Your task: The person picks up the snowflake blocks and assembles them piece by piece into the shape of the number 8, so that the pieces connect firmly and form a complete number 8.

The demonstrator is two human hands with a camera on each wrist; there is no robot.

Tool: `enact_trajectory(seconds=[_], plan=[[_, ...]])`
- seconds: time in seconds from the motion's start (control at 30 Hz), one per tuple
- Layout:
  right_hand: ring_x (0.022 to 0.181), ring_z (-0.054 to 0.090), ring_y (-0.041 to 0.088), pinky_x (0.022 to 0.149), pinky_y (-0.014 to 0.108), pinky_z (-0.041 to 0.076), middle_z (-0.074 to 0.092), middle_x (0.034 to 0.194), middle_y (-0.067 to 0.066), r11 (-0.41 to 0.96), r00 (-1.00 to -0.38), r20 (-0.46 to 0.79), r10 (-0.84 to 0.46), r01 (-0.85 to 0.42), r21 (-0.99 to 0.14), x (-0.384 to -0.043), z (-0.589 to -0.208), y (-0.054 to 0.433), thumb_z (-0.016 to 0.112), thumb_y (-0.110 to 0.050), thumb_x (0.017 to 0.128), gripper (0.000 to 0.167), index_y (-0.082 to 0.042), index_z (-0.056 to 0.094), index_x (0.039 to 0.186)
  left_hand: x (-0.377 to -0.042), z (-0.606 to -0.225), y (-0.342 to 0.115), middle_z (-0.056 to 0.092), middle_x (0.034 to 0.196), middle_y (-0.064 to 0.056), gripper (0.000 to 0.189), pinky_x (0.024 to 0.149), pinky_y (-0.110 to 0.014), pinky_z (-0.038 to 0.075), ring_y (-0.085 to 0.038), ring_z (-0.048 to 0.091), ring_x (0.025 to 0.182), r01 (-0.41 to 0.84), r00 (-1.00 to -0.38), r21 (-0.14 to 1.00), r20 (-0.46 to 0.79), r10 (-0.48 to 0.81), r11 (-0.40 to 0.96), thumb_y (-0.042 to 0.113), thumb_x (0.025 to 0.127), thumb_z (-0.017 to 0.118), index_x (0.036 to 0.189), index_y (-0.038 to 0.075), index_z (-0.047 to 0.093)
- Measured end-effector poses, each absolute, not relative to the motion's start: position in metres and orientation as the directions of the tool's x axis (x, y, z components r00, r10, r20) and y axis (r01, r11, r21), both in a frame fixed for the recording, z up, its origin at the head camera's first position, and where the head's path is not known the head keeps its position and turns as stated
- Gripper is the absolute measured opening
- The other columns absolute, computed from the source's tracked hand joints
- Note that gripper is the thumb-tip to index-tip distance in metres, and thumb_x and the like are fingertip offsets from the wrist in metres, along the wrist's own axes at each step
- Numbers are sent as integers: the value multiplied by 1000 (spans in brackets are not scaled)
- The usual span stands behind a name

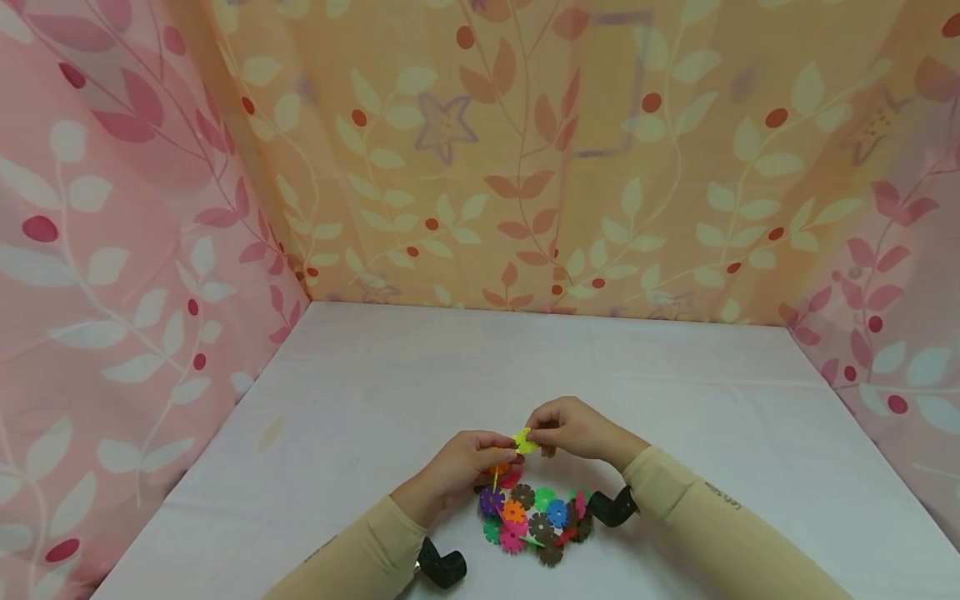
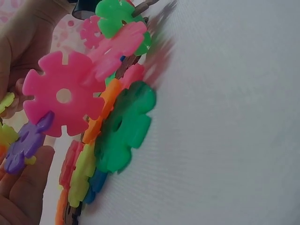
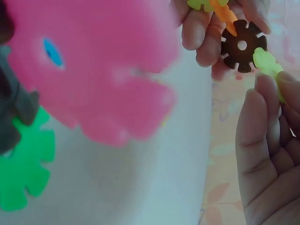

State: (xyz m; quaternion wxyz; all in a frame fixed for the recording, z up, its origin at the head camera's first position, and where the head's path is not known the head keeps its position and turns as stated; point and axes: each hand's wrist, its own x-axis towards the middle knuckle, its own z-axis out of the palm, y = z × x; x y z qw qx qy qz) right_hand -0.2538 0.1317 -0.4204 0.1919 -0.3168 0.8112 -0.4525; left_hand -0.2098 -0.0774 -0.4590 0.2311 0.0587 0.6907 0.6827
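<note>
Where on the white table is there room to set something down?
Bare white tabletop lies beyond the yellow notched plastic disc, up to the orange leaf-patterned fabric; also from the left beige sleeve to the left pink leaf-patterned fabric, and right of the right beige sleeve. Crowded: between the sleeves, where multicoloured notched plastic discs cluster.

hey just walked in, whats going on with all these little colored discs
A person is working with both bare hands. The right hand pinches a yellow-green disc, whose edge meets a brown disc held in the left hand; whether they are fully slotted together is hard to tell. Just below the hands in the head view, a cluster of notched discs in many colors lies on the white table.
</note>
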Motion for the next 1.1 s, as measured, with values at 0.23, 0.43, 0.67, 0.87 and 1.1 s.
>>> enact_trajectory(seconds=[0.23,0.43,0.67,0.87,1.1], plan=[[57,58,15,57,37,53,65,73,13,401,-735,-10,-679,-359,-843,-251,-416,128,62,-11,87,10,-4,69,82,-210,-457,-77,69,97,-11,29,80,-35,51,-20,65,93,-225,-890,969,-245,385,98,24,86,63,104,3,67],[56,56,15,56,40,52,64,72,6,400,-727,-3,-686,-375,-836,-250,-415,126,63,-10,86,9,-4,69,81,-208,-456,-78,68,98,-12,28,79,-36,52,-22,65,93,-217,-888,972,-234,395,88,21,86,63,106,1,66],[59,58,14,56,30,52,61,75,0,410,-719,36,-694,-436,-801,-255,-412,131,61,-12,88,10,-9,67,80,-209,-453,-77,68,99,-9,29,82,-38,50,-22,65,94,-186,-905,976,-214,368,112,24,85,64,109,6,66],[61,58,16,58,32,53,61,75,2,412,-734,16,-679,-400,-819,-255,-413,133,61,-11,87,9,-8,67,82,-210,-454,-76,68,100,-9,28,83,-39,50,-21,64,96,-201,-896,975,-223,384,95,21,87,62,110,5,65],[59,58,14,57,29,52,61,73,1,395,-717,17,-697,-404,-825,-257,-416,132,61,-11,87,10,-8,67,80,-209,-453,-75,68,100,-10,28,83,-37,50,-21,64,96,-195,-890,978,-210,404,80,20,87,62,109,4,65]])
